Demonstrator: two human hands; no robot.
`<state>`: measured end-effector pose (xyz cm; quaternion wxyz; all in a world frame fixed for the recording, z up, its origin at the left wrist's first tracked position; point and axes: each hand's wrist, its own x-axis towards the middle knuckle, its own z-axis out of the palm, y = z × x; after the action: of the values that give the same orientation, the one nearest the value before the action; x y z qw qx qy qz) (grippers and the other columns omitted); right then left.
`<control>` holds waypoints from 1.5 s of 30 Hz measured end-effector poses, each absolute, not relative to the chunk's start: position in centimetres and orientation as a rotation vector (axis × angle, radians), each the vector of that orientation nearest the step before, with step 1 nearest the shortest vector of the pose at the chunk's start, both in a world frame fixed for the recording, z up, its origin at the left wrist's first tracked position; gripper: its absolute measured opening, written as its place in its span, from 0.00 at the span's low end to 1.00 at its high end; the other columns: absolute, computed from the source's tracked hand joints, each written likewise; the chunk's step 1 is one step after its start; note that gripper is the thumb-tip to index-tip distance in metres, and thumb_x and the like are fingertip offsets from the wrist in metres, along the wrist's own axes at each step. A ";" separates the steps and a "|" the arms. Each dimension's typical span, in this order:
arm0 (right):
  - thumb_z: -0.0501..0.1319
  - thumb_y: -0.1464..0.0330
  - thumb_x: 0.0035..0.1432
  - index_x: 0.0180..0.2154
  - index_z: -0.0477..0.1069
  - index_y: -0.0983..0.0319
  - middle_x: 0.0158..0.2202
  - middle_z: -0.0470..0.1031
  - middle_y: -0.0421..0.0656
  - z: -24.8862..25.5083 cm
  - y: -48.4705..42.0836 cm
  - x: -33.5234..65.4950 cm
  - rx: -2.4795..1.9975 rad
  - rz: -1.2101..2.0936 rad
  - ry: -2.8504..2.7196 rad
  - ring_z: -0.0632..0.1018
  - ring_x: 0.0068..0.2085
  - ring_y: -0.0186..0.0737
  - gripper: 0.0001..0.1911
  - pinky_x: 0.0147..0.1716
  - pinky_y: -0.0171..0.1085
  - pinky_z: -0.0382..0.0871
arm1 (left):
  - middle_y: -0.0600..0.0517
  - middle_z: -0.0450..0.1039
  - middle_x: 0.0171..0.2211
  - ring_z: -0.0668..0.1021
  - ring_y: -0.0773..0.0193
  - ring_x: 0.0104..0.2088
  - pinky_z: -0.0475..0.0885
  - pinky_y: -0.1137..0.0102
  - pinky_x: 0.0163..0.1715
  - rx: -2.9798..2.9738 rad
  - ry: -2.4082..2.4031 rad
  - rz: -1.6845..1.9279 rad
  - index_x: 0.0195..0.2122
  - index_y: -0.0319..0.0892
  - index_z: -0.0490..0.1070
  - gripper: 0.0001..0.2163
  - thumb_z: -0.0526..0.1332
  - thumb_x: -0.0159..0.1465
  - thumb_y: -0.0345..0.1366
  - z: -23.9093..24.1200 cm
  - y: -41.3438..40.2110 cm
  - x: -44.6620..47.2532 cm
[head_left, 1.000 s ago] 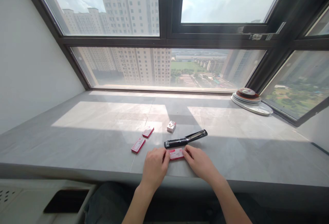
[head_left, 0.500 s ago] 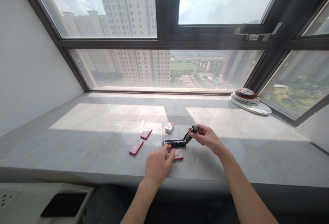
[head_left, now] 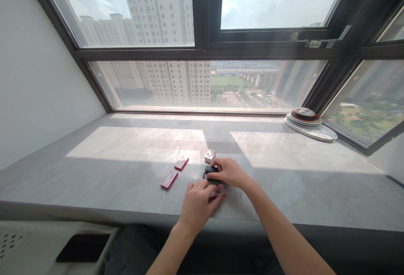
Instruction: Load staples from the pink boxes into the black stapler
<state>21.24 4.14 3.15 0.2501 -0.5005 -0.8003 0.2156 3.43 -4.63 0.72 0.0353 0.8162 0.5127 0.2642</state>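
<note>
A black stapler (head_left: 211, 170) lies on the grey ledge with its top folded down over its base. My right hand (head_left: 229, 172) is closed over it, thumb and fingers on its top and side, hiding its right part. Just below, my left hand (head_left: 198, 201) curls its thumb and fingers around a small red-and-white box (head_left: 222, 190), which is partly covered. A small white box (head_left: 210, 156) stands right behind the stapler.
Two flat red-and-white boxes, a nearer one (head_left: 169, 180) and a farther one (head_left: 181, 163), lie left of my hands. Stacked plates (head_left: 311, 129) sit at the right by the window. The ledge's front edge (head_left: 126, 214) runs before me.
My right hand has brought the stapler's raised top down and left onto its base. My left hand has come off the stapler's base and moved slightly right to the red-and-white box.
</note>
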 end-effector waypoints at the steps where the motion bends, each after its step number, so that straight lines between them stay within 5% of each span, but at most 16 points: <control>1: 0.69 0.51 0.54 0.34 0.74 0.59 0.22 0.66 0.34 3.1 4.1 21.4 -1.367 0.589 -2.169 0.65 0.25 0.32 0.19 0.26 0.33 0.47 | 0.52 0.74 0.36 0.76 0.57 0.42 0.63 0.63 0.42 2.522 1.623 0.807 0.39 0.50 0.75 0.04 0.65 0.65 0.42 0.7 -4.5 2.6; 7: 0.68 0.49 0.53 0.32 0.72 0.59 0.23 0.66 0.33 2.8 3.8 21.7 -1.391 0.630 -2.129 0.66 0.25 0.32 0.20 0.26 0.33 0.48 | 0.48 0.71 0.41 0.73 0.50 0.46 0.65 0.56 0.46 2.403 2.119 0.822 0.32 0.46 0.71 0.08 0.65 0.62 0.43 0.8 -2.4 -5.0; 11: 0.68 0.51 0.54 0.33 0.72 0.58 0.23 0.66 0.33 3.1 3.5 21.6 -1.410 0.624 -2.117 0.67 0.25 0.32 0.18 0.25 0.33 0.48 | 0.46 0.69 0.56 0.70 0.47 0.57 0.66 0.53 0.54 2.339 1.995 0.894 0.32 0.45 0.68 0.09 0.64 0.61 0.43 -0.4 0.0 -7.8; 15: 0.65 0.55 0.58 0.35 0.74 0.58 0.23 0.67 0.34 3.6 2.9 22.0 -1.447 0.595 -2.129 0.68 0.25 0.33 0.13 0.25 0.34 0.49 | 0.48 0.61 0.66 0.61 0.52 0.68 0.59 0.56 0.65 2.320 1.668 0.922 0.52 0.47 0.67 0.14 0.59 0.66 0.41 -1.8 1.6 -7.7; 18: 0.63 0.57 0.59 0.38 0.75 0.58 0.23 0.68 0.35 3.7 2.3 22.5 -1.498 0.578 -2.107 0.70 0.26 0.34 0.12 0.25 0.34 0.50 | 0.46 0.61 0.66 0.62 0.54 0.68 0.55 0.53 0.68 2.335 1.660 0.906 0.68 0.49 0.52 0.27 0.56 0.69 0.41 -2.3 2.1 -6.0; 25: 0.62 0.51 0.59 0.34 0.77 0.58 0.25 0.74 0.40 2.8 1.7 23.6 -1.764 0.434 -1.893 0.72 0.28 0.38 0.18 0.25 0.35 0.52 | 0.38 0.56 0.67 0.54 0.43 0.70 0.51 0.44 0.67 2.499 1.776 0.919 0.73 0.43 0.41 0.33 0.53 0.71 0.44 -2.8 4.2 1.1; 29: 0.57 0.43 0.61 0.27 0.76 0.61 0.22 0.72 0.43 2.0 1.7 25.3 -1.860 0.597 -1.742 0.72 0.27 0.39 0.29 0.24 0.35 0.54 | 0.39 0.60 0.64 0.59 0.44 0.68 0.55 0.44 0.65 2.606 1.641 0.864 0.72 0.49 0.48 0.26 0.50 0.73 0.43 -2.3 5.6 3.7; 37: 0.54 0.45 0.66 0.49 0.72 0.62 0.14 0.61 0.33 -0.2 0.0 22.8 -1.378 1.320 -1.538 0.64 0.15 0.33 0.28 0.16 0.31 0.54 | 0.43 0.59 0.64 0.60 0.50 0.68 0.60 0.48 0.65 2.492 1.670 0.955 0.69 0.51 0.54 0.22 0.46 0.75 0.38 -2.2 1.0 3.3; 45: 0.54 0.47 0.67 0.53 0.66 0.59 0.18 0.66 0.33 -2.0 1.4 11.4 -1.097 1.501 -1.481 0.67 0.16 0.34 0.25 0.14 0.31 0.60 | 0.44 0.61 0.64 0.61 0.51 0.67 0.59 0.50 0.66 2.373 1.817 0.970 0.65 0.50 0.60 0.20 0.46 0.74 0.35 -2.1 -0.9 -4.2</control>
<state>11.37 1.40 -1.95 0.3733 -0.4282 -0.5780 0.5859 -4.23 -0.95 -2.14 0.0000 0.7552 0.5782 0.3086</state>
